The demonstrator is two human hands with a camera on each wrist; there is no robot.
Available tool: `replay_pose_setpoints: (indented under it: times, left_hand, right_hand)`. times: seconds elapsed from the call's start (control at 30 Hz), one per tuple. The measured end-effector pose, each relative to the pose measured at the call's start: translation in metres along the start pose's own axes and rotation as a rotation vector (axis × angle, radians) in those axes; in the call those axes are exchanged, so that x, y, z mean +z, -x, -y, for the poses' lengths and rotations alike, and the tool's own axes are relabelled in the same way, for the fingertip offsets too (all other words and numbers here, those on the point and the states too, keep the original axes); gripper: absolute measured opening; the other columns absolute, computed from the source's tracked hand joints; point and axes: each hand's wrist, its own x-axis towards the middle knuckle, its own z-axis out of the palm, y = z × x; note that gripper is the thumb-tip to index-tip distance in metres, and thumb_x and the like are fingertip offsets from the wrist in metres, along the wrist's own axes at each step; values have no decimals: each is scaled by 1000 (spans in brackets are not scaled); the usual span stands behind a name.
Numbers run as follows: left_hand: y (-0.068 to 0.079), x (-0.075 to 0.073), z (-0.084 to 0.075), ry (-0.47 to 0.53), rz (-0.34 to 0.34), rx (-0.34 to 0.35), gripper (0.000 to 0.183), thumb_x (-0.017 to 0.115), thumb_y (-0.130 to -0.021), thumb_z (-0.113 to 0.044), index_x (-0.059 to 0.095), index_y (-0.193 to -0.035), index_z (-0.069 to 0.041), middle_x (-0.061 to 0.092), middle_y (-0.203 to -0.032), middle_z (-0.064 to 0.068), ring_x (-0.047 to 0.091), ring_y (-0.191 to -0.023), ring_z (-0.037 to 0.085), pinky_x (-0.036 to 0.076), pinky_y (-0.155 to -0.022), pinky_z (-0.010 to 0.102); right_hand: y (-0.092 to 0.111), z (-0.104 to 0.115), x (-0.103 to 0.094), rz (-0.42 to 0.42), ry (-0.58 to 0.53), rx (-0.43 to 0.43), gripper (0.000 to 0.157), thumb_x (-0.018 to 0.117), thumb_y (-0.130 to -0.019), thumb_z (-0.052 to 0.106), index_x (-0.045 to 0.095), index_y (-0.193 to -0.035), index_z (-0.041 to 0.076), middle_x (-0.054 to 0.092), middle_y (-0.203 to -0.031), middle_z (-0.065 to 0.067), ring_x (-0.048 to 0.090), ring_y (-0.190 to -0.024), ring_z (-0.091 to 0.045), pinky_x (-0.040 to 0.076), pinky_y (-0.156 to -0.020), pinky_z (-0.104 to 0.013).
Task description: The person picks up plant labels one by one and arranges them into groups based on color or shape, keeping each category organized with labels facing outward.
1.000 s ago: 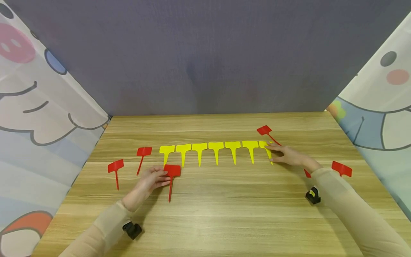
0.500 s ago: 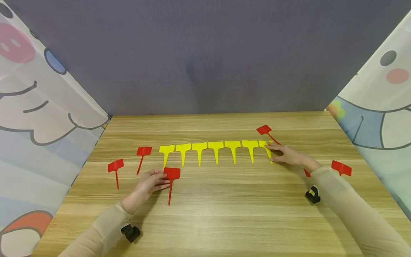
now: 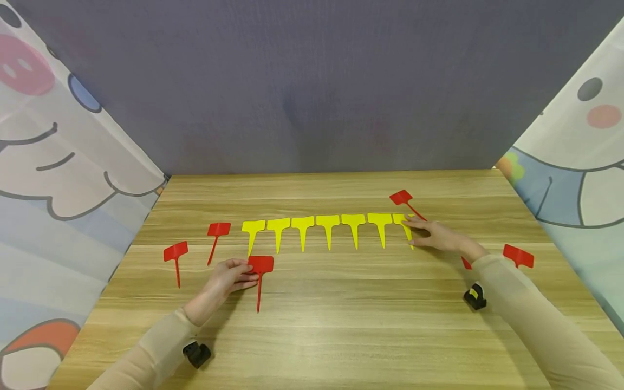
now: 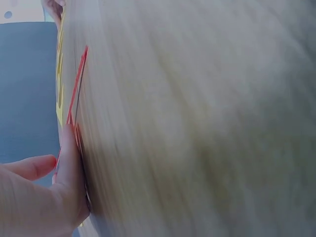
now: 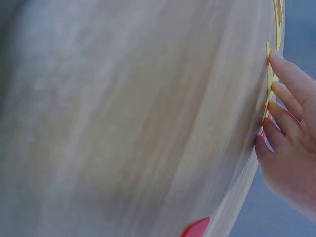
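A: What's the setting?

B: A dark grey wall [image 3: 312,86] fills the top of the frame, with cartoon-printed sheets [image 3: 29,141] down either side and a wood-grain counter [image 3: 341,330] across the lower half

A: And the hands?

B: At lower left of centre, the left hand [image 3: 229,279] pinches a red tag [image 3: 261,264] by the left edge of its head, the stem pointing down the frame. The head sits just below the tip of the leftmost yellow tag [image 3: 253,226]; whether the red one touches the counter, I can't tell

A: The other one?

B: Right of centre, the right hand [image 3: 436,236] has its fingers resting loosely on the rightmost yellow tag [image 3: 400,219], not clenched. That tag ends a row of seven running across the middle

A: Any more red ones?

B: Two lie left of the row, an upper one [image 3: 219,229] and a lower one [image 3: 175,251]. Another [image 3: 401,197] is above the right hand, its stem running down towards the fingers, and one [image 3: 519,255] lies at far right, partly behind the sleeve [image 3: 512,287]
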Motion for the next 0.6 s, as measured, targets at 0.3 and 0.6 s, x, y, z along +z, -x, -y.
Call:
replay_pose_setpoints:
  times: [0.3,0.6]
  left_hand:
    - [1,-5,-3,-252,6,46,24,47,-88,-1,41,-107,13,60,-82,12,60,-60,15,54,-59,33]
    - [-1,-19,-13,-504,-33,262,21,50,-85,0,48,-101,14,59,-86,21,60,-60,19,53,-58,32]
  right_hand:
    - [1,3,0,2,-26,12,62,59,-85,23,31,-135,-2,21,-142,-20,12,-130,-40,19,-100,-56]
    - [2,3,0,2,-18,20,62,59,-85,24,32,-135,-1,21,-142,-20,12,-130,-40,19,-99,-56]
